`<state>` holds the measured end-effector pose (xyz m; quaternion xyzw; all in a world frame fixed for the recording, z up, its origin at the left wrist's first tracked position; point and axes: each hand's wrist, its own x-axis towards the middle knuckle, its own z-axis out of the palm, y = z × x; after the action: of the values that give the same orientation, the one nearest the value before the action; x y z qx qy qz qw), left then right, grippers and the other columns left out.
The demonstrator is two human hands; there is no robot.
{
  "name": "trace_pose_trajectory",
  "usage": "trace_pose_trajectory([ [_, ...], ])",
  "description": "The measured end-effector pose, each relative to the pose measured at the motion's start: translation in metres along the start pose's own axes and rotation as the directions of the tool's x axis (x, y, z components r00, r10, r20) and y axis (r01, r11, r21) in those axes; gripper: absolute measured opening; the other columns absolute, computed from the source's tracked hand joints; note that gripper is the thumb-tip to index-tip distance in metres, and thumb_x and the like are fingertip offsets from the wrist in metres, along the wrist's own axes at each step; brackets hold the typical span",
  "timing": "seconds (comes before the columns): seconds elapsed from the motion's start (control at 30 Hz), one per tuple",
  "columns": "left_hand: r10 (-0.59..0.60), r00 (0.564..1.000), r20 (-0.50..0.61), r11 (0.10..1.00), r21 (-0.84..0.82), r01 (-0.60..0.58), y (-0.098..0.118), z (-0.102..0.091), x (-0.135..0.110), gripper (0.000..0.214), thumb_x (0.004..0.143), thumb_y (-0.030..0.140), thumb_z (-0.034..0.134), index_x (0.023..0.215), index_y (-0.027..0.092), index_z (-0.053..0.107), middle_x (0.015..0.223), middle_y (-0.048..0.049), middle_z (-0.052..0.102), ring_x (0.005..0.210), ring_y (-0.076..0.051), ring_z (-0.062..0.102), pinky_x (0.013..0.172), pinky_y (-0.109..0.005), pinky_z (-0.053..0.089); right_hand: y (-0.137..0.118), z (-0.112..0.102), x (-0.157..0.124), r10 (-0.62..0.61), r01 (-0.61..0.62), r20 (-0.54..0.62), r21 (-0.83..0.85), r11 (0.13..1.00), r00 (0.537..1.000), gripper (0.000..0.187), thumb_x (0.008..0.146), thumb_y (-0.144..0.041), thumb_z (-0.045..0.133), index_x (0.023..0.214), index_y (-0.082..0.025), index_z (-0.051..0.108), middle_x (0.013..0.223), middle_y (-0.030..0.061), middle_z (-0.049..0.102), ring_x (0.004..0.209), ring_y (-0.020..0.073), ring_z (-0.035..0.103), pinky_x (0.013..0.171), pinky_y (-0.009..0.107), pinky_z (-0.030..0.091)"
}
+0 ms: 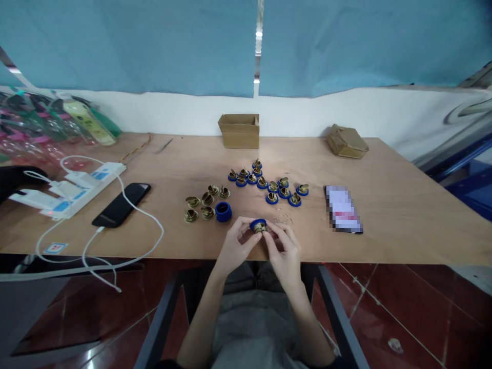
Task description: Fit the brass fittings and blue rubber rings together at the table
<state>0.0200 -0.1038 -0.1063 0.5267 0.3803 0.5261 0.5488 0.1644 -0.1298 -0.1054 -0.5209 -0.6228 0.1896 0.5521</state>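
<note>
Near the table's front edge, my left hand [239,245] and my right hand [284,251] pinch one small brass fitting with a blue ring [259,225] from both sides. The blue ring sits toward the top of the brass piece; fingers cover part of it. Just left of my left hand stands a short stack of blue rings [223,211]. Several brass fittings without rings [207,212] lie beyond and left of that stack. Further back, several brass fittings in blue rings [273,186] form a loose cluster. Thin wire loops [283,219] lie beyond my right hand.
An open cardboard box [240,134] and a brown wrapped packet [347,142] are at the back. A phone with a lit screen [343,209] lies right. A black phone [122,205], white cable and power strip [82,189] occupy the left, with bottles [86,120] behind.
</note>
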Motion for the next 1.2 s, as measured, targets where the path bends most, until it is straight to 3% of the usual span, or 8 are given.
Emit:
trace_pose_trajectory([
  [0.2,-0.045,0.996,0.072,0.992,-0.112,0.053,0.002,-0.001,-0.001,0.037,0.078,0.022,0.085,0.105,0.019,0.061,0.109,-0.0063,0.072,0.111,-0.02,0.069,0.102,-0.034,0.052,-0.004,0.0,0.002,-0.045,0.044,-0.051,-0.016,0.999,0.998,0.017,0.097,-0.018,0.063,0.111,-0.021,0.073,0.102,0.0079,0.067,0.086,0.019,0.07,0.074,0.03,0.061],
  [0.33,-0.088,0.995,0.056,0.985,-0.143,0.096,0.001,-0.001,-0.003,0.045,0.069,0.017,0.091,0.101,0.02,0.059,0.103,-0.0035,0.072,0.105,-0.018,0.069,0.097,-0.03,0.052,-0.007,0.002,0.001,-0.069,0.067,-0.06,-0.031,0.997,0.996,0.014,0.096,-0.015,0.062,0.107,-0.021,0.07,0.101,0.008,0.068,0.089,0.0203,0.07,0.076,0.03,0.06],
  [0.8,-0.077,0.99,0.117,0.982,-0.162,0.095,0.001,-0.004,-0.006,0.046,0.07,0.012,0.088,0.103,0.021,0.058,0.105,-0.0033,0.073,0.108,-0.019,0.069,0.099,-0.032,0.05,-0.005,-0.006,0.01,-0.044,0.045,0.14,0.001,0.999,0.989,0.013,0.094,-0.011,0.054,0.1,-0.023,0.056,0.094,0.0044,0.058,0.082,0.0185,0.064,0.069,0.03,0.057],
  [1.03,-0.04,0.992,0.123,0.994,-0.095,0.052,0.002,-0.005,-0.004,0.045,0.073,0.017,0.088,0.108,0.021,0.061,0.111,-0.0056,0.072,0.111,-0.02,0.067,0.102,-0.033,0.049,0.002,-0.005,0.002,0.027,-0.03,0.135,0.019,0.999,0.99,0.005,0.099,-0.019,0.052,0.102,-0.023,0.053,0.095,0.0042,0.061,0.082,0.0185,0.065,0.073,0.032,0.055],
  [1.2,-0.044,0.999,0.031,0.998,-0.048,0.046,0.004,-0.003,-0.004,0.045,0.07,0.021,0.09,0.108,0.02,0.066,0.11,-0.006,0.071,0.111,-0.022,0.068,0.102,-0.033,0.05,0.002,-0.004,0.003,0.011,-0.008,0.195,-0.02,1.0,0.981,0.006,0.099,-0.018,0.047,0.099,-0.022,0.051,0.088,0.0025,0.059,0.075,0.0173,0.062,0.068,0.03,0.051],
])
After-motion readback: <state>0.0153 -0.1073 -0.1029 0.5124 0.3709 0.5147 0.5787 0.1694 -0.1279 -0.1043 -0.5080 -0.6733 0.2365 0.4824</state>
